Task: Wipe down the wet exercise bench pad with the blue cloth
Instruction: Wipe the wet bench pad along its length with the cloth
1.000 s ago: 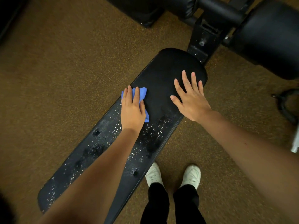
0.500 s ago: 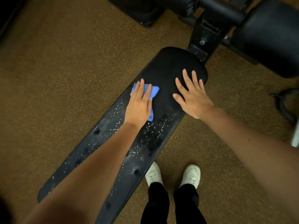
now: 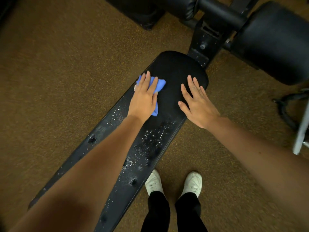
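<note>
We lean over a long black padded exercise bench [image 3: 168,101] set on speckled brown gym flooring [image 3: 58,84], our white trainers [image 3: 154,183] planted beside it. Our left hand [image 3: 144,97] presses a crumpled blue cloth [image 3: 159,85] flat against the pad near its far rounded end, fingers straight and laid over the fabric rather than curled round it; the grip is a flat press, not a pinch, though we cannot tell whether the thumb tucks under the cloth. Our right hand [image 3: 197,102] rests spread and flat on the pad's right edge, holding nothing, apparently steadying us.

Over the past second the cloth has travelled from the pad's left edge toward the middle and then up and back to the left, closer to the rounded end, while the right hand has barely shifted. The far end of the pad now looks matt and dry around both hands. White droplets [image 3: 155,134] still speckle the stretch below the left wrist and run on down toward the near end, partly hidden beneath our left forearm.

We judge the wipe well begun but far from finished: the strokes have cleared the head of the pad only, and the larger wet part nearer us remains to be covered.
</note>
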### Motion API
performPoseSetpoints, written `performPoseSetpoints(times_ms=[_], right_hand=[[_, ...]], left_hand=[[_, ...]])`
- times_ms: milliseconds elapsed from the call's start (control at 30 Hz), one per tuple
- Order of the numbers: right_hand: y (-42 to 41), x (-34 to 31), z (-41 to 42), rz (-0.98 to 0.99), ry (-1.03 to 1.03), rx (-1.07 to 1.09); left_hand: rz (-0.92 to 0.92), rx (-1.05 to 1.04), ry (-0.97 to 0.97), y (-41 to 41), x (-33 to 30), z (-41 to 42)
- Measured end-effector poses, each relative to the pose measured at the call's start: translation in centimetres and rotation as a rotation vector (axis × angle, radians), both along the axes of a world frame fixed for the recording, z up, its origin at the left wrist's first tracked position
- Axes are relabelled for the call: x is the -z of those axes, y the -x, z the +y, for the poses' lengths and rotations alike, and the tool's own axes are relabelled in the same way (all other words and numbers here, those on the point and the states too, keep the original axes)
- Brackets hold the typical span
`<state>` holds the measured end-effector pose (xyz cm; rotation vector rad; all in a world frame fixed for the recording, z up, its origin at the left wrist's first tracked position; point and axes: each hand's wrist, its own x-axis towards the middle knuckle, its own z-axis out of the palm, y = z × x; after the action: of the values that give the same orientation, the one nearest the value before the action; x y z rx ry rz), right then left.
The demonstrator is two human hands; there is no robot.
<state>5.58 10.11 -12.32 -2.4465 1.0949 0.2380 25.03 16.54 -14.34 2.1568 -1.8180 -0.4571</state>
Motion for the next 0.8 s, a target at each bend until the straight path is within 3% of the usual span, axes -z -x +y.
performPoseSetpoints(times_ms=[133, 267, 467, 567, 800], right_hand=[[0.0, 0.0, 0.0, -0.001, -0.018, -0.002], [-0.2, 0.2, 0.1, -0.003, -0.027, 0.014], [-0.2, 0.2, 0.1, -0.039, -0.034, 0.032], [0.0, -0.1, 0.0, -0.069, -0.060, 0.051], [-0.2, -0.4, -0.5, -0.109, -0.121, 0.112]], left_hand=[[0.003, -0.060, -0.005, -1.3, 0.4, 2.0], [0.017, -0.182, -0.032, -1.2, -0.2, -1.9], [-0.018, -0.052, 0.002, -0.1, 0.0, -1.0], [-0.010, -0.092, -0.025, -0.3, 0.2, 0.8], [-0.061, -0.114, -0.049, -0.3, -0.1, -4.1]])
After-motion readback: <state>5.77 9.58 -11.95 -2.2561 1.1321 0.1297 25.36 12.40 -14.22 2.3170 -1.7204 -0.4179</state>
